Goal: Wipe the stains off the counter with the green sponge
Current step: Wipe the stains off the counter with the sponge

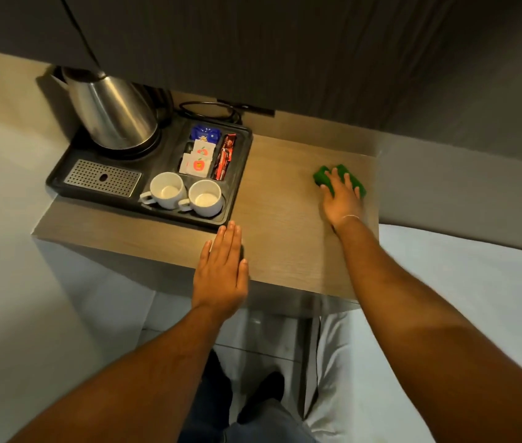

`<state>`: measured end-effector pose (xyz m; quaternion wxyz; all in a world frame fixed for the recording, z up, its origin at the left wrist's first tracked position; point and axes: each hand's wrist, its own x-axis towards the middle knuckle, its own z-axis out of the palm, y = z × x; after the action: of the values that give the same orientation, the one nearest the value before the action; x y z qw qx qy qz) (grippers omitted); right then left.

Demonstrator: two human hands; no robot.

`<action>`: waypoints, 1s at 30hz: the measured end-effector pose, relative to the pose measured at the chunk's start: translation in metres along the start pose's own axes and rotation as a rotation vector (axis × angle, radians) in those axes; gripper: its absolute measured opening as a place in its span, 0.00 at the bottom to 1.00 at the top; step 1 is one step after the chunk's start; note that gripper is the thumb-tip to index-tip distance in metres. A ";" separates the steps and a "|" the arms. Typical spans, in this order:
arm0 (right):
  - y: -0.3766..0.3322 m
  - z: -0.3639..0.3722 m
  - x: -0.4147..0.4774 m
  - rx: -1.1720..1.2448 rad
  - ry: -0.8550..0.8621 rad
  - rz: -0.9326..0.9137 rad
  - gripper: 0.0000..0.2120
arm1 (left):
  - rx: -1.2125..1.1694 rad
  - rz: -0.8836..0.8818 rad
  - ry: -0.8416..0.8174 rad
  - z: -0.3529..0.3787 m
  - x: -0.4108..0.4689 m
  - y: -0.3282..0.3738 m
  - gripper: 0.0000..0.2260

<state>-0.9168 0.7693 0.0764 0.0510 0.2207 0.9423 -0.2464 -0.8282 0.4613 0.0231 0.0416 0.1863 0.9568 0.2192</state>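
The green sponge [323, 175] lies flat on the wooden counter [285, 193] near its far right corner. My right hand [342, 198] presses down on it with fingers spread over its top, hiding most of it. My left hand [221, 273] rests flat, palm down, on the counter's front edge, holding nothing. I cannot make out any stains on the wood from here.
A black tray [237, 187] fills the counter's left half, carrying a steel kettle [109, 113], two white cups [186, 196], sachets [199, 155] and a drip grate [103, 182]. A dark cabinet [285, 52] overhangs the back. A white bed [461, 298] is at the right.
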 end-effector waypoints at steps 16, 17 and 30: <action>-0.077 0.083 -0.206 0.067 -0.246 -0.310 0.22 | 0.012 0.044 0.134 -0.054 0.030 0.018 0.31; -0.088 0.079 -0.203 0.104 -0.239 -0.301 0.18 | 0.013 0.033 0.157 -0.062 0.026 0.013 0.31; -0.212 0.168 -0.268 0.785 -0.882 -0.017 0.18 | 0.238 -0.738 0.161 -0.095 -0.265 -0.066 0.33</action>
<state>-0.7718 0.4175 0.0783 0.3507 0.0920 0.6721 -0.6456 -0.6204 0.2690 0.0791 0.0206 -0.1845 0.9784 0.0908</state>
